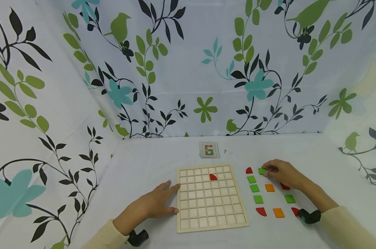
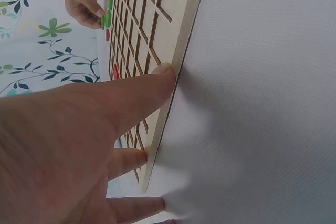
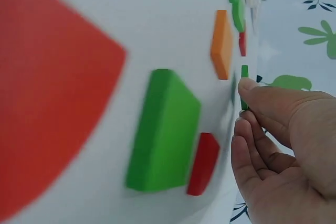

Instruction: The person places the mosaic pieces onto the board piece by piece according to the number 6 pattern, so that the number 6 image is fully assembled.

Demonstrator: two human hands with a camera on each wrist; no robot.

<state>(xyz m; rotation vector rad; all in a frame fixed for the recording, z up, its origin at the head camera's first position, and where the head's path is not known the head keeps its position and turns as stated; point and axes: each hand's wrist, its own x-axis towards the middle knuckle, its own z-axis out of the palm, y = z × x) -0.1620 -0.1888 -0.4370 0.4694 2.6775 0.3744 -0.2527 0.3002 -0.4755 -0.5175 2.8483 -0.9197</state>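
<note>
A wooden grid board [image 1: 202, 221] lies on the white tabletop, with one red quarter-circle tile [image 1: 213, 177] in a cell of an upper row. My left hand [image 1: 153, 202] rests along the board's left edge; in the left wrist view its thumb tip [image 2: 164, 70] touches the rim and the fingers are spread. To the right of the board, my right hand [image 1: 283, 173] pinches a green square tile [image 1: 262, 171] between thumb and fingers. In the right wrist view this tile [image 3: 244, 72] is seen edge-on, its lower part partly covered by the fingers.
Right of the board lie green square tiles [image 1: 254, 188], orange square tiles [image 1: 278, 212] and red quarter-circle tiles [image 1: 261, 211] in loose columns. Behind the board is a small card [image 1: 209, 152] with a coloured grid pattern. A leaf-patterned curtain [image 1: 188, 86] hangs at the back.
</note>
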